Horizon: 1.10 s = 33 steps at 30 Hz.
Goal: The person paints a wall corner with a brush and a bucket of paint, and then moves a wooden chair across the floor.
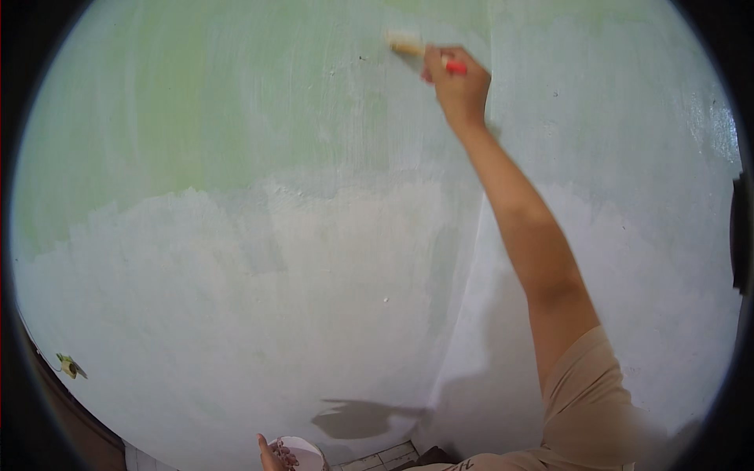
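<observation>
My right hand (462,82) is raised near the top of the view, closed around a paintbrush (415,49) with a red part on its handle. The bristles are at the painted wall (330,141), left of the corner. Green shows through whitish paint on the upper wall; the lower wall is whiter. At the bottom edge, my left hand (271,454) is at the left side of a round container (315,452) with pale paint inside. The left fingers show at its rim, while the rest of the hand is cut off.
A second wall (589,247) meets the first at a corner right of centre. A small fixture with a wire (69,368) is at the lower left. Tiles (383,458) show at the bottom, beside a dark object (436,458). Another dark object (739,235) is at the right edge.
</observation>
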Each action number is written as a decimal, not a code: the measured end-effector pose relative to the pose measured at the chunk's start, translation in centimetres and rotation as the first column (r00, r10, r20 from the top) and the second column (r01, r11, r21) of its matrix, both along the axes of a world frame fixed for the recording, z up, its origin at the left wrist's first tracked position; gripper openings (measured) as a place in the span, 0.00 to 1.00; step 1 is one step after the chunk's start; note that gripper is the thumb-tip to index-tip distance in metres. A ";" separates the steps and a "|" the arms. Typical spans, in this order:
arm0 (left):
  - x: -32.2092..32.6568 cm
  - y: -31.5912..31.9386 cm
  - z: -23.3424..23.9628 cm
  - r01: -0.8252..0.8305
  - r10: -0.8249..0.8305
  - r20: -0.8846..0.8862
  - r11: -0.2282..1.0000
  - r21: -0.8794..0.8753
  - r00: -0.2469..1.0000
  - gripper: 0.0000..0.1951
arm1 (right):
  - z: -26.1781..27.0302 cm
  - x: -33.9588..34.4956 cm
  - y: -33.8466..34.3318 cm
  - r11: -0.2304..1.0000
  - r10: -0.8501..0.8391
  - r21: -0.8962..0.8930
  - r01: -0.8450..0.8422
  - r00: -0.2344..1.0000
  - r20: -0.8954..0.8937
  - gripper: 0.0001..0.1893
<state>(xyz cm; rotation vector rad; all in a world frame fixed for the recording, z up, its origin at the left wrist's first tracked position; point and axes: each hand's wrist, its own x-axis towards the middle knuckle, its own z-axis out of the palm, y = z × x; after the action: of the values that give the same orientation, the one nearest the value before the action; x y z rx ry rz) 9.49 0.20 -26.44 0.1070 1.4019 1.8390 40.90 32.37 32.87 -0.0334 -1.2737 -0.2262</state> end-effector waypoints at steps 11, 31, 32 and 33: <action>-0.3 0.7 0.1 0.010 -0.009 0.019 1.000 -0.023 1.000 0.36 | -11.8 1.3 -6.4 0.807 0.224 -0.566 -0.167 0.974 0.033 0.12; 0.4 -0.7 0.2 0.002 -0.003 -0.013 0.993 -0.117 1.000 0.36 | 4.9 -1.3 -0.5 0.999 -0.030 -0.022 0.031 0.998 0.057 0.15; 0.3 -0.5 0.0 0.005 -0.007 -0.010 0.993 -0.122 1.000 0.36 | 2.8 -1.4 -0.3 0.999 -0.041 -0.019 0.042 0.997 0.061 0.14; 0.1 -0.5 0.0 0.021 -0.021 0.008 0.994 -0.109 1.000 0.36 | 0.2 -1.5 -0.2 0.999 -0.047 -0.020 0.048 0.997 0.060 0.13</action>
<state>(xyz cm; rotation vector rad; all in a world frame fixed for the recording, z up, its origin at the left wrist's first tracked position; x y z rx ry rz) 9.62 -0.32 -26.43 0.0597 1.4883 1.7402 39.40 32.14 33.05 -0.0763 -1.3356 -0.2559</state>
